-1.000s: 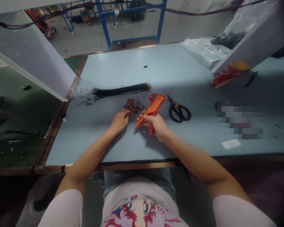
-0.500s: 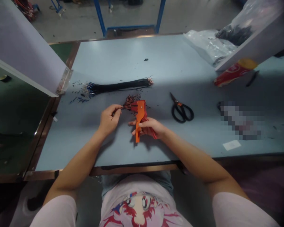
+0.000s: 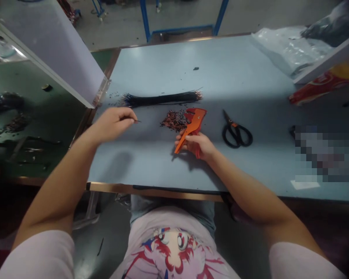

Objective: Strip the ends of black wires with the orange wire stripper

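My right hand (image 3: 200, 143) grips an orange and red wire stripper (image 3: 195, 121), its jaws pointing away from me. Over the left of the worktop, my left hand (image 3: 114, 122) is closed in a pinch, with the dark tip of a thin wire (image 3: 138, 121) sticking out past the fingertips; the hand hides the rest. Between my hands lies a pile of short copper-and-black wire bits (image 3: 172, 120), just left of the stripper's jaws. Behind it, a long bundle of black wires (image 3: 163, 98) lies across the worktop, with bared ends at its right.
Black-handled scissors (image 3: 237, 133) lie right of my right hand. Farther right are a red and yellow can (image 3: 322, 83), a blurred-out object and a white paper slip (image 3: 304, 184). A clear plastic bag (image 3: 291, 48) lies at the back right. An upright panel (image 3: 58, 50) borders the left.
My left hand has moved left, away from the stripper, with the wire. The stripper has tilted, its handle toward the lower left. The head view has shifted left.
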Available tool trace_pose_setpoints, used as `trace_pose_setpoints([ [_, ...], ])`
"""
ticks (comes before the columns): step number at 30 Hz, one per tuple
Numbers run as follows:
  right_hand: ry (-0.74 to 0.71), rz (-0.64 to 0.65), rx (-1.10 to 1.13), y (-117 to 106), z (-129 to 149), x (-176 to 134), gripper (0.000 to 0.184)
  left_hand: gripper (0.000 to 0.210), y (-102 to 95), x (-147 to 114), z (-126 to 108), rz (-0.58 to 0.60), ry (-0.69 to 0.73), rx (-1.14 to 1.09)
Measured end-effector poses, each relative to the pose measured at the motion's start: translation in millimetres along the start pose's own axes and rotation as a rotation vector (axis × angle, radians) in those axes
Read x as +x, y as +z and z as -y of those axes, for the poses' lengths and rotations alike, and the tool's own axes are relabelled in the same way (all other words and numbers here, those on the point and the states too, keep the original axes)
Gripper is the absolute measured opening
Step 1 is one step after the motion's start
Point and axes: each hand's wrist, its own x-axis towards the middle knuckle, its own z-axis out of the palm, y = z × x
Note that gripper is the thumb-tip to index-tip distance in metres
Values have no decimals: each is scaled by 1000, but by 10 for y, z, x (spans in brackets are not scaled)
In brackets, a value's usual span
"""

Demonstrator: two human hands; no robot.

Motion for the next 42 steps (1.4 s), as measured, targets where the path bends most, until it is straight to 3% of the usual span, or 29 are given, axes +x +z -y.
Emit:
trace_pose_setpoints([
  [2,-8,-13,-1,23,0,-6,24,14,351,-43,-23,15,-4,-9],
  [6,-52,-31,-94,91,28,-69,30,19,1151,16,-95,-124,-48,-226],
  [8,-87,-45,-169,122,61,-109,31,22,1392,54,-125,-221,-64,-376],
  [10,-67,-45,-263,152,101,-148,30,17,1491,58,-125,-310,-73,-469],
  [15,160,53,-395,243,137,-246,22,13,1414,-62,-65,-382,-56,-476],
  [21,243,129,-97,297,6,-286,28,10,1387,-152,-145,-462,-42,-550],
  [27,343,188,-2,229,-53,-228,30,7,1444,-207,-246,-510,-125,-696],
  [33,365,238,-54,227,-97,-226,30,7,1387,-212,-234,-495,-96,-598],
  [42,288,253,-220,253,-92,-236,29,6,1381,-180,-163,-537,141,-352],
])
